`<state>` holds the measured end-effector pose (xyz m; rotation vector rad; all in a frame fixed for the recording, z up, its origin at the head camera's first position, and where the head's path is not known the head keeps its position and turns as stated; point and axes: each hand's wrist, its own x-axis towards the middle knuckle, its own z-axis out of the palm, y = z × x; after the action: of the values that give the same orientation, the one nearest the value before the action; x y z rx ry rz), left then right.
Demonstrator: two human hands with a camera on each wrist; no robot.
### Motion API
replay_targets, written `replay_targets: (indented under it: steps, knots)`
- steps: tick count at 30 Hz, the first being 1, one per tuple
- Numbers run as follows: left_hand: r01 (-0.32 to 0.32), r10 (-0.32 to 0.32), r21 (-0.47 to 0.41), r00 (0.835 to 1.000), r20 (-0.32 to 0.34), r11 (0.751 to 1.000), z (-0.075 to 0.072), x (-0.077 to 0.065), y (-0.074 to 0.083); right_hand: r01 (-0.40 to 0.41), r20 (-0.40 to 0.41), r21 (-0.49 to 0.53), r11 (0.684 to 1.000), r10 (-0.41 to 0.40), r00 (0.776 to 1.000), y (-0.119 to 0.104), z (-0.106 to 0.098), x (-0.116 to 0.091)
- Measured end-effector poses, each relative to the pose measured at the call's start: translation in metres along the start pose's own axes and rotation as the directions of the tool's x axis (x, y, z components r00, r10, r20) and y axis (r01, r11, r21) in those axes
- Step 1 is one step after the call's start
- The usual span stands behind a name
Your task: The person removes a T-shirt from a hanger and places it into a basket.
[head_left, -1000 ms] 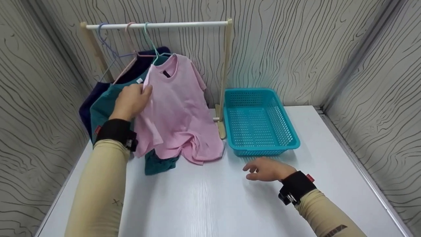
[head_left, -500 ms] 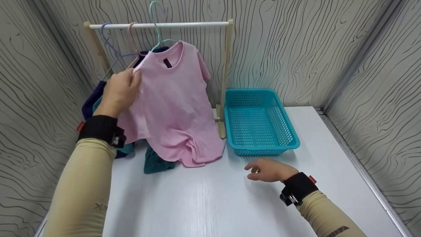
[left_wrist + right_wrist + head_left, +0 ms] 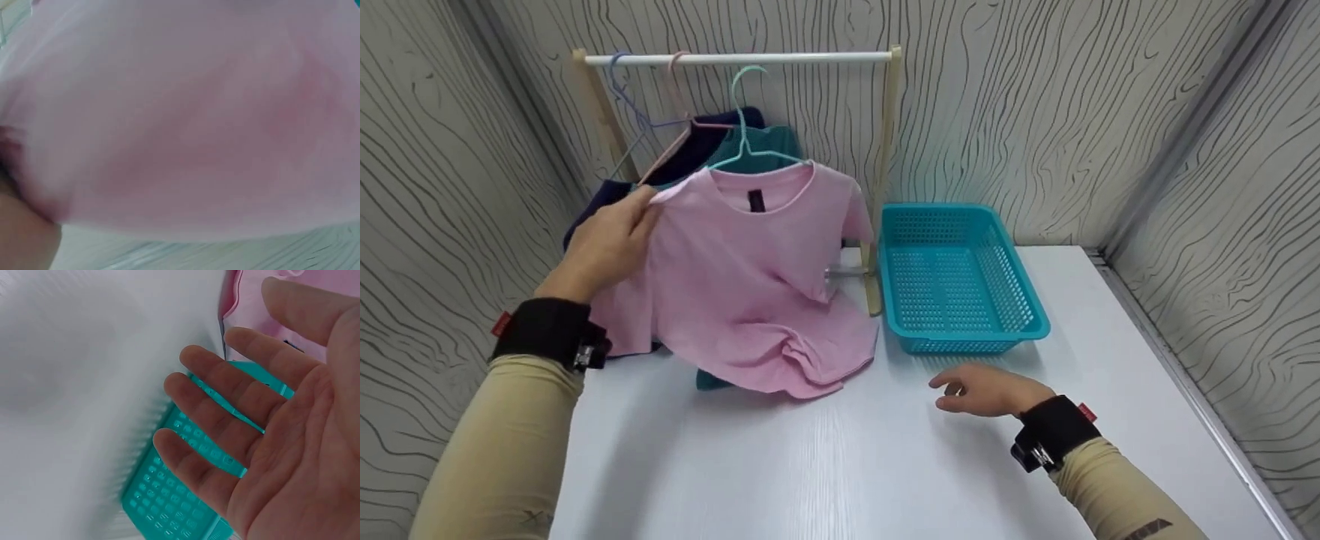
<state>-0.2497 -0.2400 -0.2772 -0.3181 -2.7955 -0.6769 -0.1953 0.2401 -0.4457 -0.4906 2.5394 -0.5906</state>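
My left hand [image 3: 611, 244] pinches the shoulder of a pink T-shirt [image 3: 750, 277] that is on a mint-green hanger [image 3: 744, 142]. The hanger's hook is below the level of the rack's white bar [image 3: 780, 58], off it. In the left wrist view the pink cloth [image 3: 191, 124] fills most of the picture, blurred, with part of the hand at the left edge. The shirt's hem lies on the white table. My right hand [image 3: 990, 388] holds nothing; its fingers are loosely bent, in front of the turquoise basket [image 3: 1039, 326]. The right wrist view shows its palm [image 3: 292, 455] bare.
Behind the pink shirt, a teal garment [image 3: 769, 142] and a dark navy garment [image 3: 607, 196] hang on the rack from a pink hanger [image 3: 679, 90] and a purple hanger [image 3: 622, 94]. The rack's right post [image 3: 887, 150] stands beside the basket. Patterned walls enclose the table.
My left hand has drawn the pink shirt and its hanger off the bar, first up, then down and toward me. The shirt now faces me more squarely. My right hand has stayed almost still.
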Motion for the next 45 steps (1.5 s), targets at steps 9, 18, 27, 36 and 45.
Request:
replay_targets:
  steps: [9, 18, 27, 36, 45]
  knots:
    - [0.004, 0.001, -0.032, 0.988, 0.154, 0.999, 0.002, -0.015, -0.027, 0.011, 0.006, -0.003, 1.000, -0.011, 1.000, -0.001, -0.001, -0.001]
    - [-0.033, 0.092, -0.218, 0.960, 0.264, 0.975, -0.003, -0.017, -0.016, 0.021, -0.057, 0.040, 0.999, -0.019, 0.998, -0.010, -0.012, -0.005]
    - [-0.011, 0.098, -0.275, 0.948, 0.304, 0.961, 0.013, -0.007, 0.014, 0.201, -0.166, 0.135, 0.970, -0.178, 0.970, -0.035, -0.014, -0.003]
    - [-0.004, 0.118, -0.317, 0.932, 0.343, 0.948, 0.045, 0.007, 0.029, 0.330, -0.337, 0.080, 0.941, -0.286, 0.897, -0.042, -0.013, 0.004]
    - [-0.009, 0.143, -0.282, 0.878, 0.458, 0.959, 0.069, 0.007, 0.034, 0.244, -0.441, 0.176, 0.954, -0.146, 0.886, -0.021, -0.011, 0.006]
